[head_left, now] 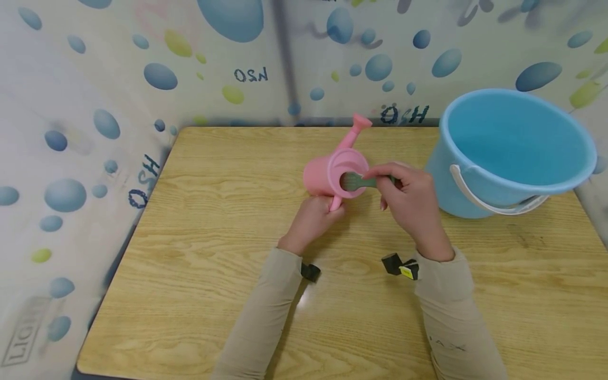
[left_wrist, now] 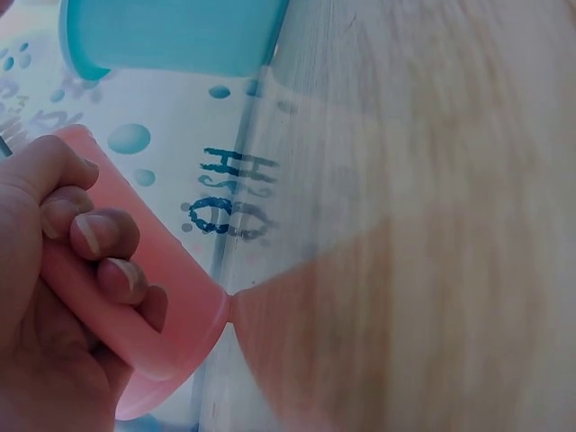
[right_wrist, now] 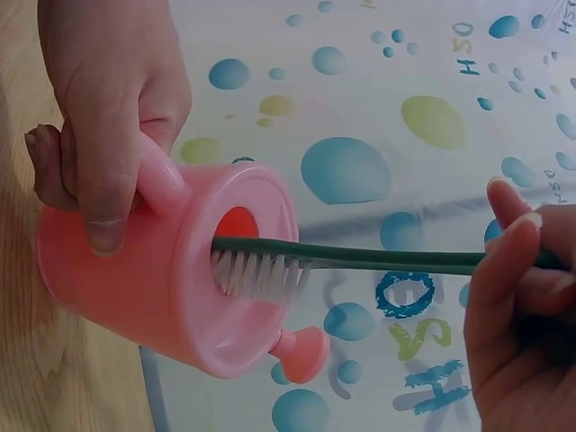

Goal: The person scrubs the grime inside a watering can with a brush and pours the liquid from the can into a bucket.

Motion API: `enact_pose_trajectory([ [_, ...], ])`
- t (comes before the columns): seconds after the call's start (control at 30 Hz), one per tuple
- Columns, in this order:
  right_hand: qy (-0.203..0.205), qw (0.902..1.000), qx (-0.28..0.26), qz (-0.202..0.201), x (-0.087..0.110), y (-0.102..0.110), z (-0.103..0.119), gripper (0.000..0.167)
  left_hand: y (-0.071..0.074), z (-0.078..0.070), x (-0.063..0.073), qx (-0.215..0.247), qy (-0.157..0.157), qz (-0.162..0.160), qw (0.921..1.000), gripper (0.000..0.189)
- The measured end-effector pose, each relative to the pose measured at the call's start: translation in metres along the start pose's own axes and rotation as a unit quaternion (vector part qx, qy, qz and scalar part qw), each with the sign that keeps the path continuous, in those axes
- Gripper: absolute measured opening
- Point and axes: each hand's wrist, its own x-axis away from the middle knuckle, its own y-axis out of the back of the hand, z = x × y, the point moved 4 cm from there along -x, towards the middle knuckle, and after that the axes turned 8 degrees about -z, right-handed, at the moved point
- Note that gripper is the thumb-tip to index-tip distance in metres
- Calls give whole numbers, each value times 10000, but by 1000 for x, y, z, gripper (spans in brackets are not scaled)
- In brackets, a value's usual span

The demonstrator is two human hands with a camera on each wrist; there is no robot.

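A pink watering can (head_left: pixel 317 176) is tipped over the table, its opening turned toward the right hand. My left hand (head_left: pixel 313 219) grips its handle, with the fingers curled round it in the left wrist view. My right hand (head_left: pixel 410 198) pinches the green handle of a brush (right_wrist: pixel 387 259). White bristles (right_wrist: pixel 256 274) sit at the mouth of the can, partly inside it in the right wrist view. The brush's tip is hidden inside the can. The can's spout (head_left: pixel 349 138) points away toward the wall.
A large blue bucket (head_left: pixel 439 182) with a white handle stands on the wooden table (head_left: pixel 199 274), right of the right hand. A wall (head_left: pixel 199 89) with printed blue and green drops rises behind and left of the table. Black wrist devices (head_left: pixel 392 263) sit by both sleeves.
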Motion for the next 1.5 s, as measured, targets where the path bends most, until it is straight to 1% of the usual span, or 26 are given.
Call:
enact_pose_trajectory([
  [0.17, -44, 10000, -10, -41, -1, 4, 20, 21, 0, 0, 0, 39, 77, 8, 10000, 33],
  [0.3, -2, 10000, -16, -58, -1, 5, 28, 21, 0, 0, 0, 14, 74, 8, 10000, 34],
  [0.53, -137, 9995, -233, -132, -1, 7, 25, 21, 0, 0, 0, -21, 15, -47, 10000, 35],
  [0.63, -147, 9995, -245, -135, -1, 7, 23, 21, 0, -1, 0, -22, -22, -77, 10000, 35],
  [0.8, -156, 9988, -429, -195, 0, 7, 20, 21, 0, 0, 0, 4, -41, -62, 10000, 36],
  [0.93, -123, 9983, -495, -272, 0, 8, 18, 22, 0, 0, 0, 52, 4, 2, 10000, 35],
  [1.13, 32, 9981, -518, -334, 0, 8, 20, 23, 1, -1, 1, 164, 84, 28, 9998, 35],
  [1.37, 115, 9964, -746, -393, 0, 10, 22, 22, 1, 0, 1, 145, 85, 19, 9999, 35],
  [1.5, 165, 9965, -715, -393, 0, 11, 23, 23, 0, 1, 0, 145, 114, 36, 9998, 36],
])
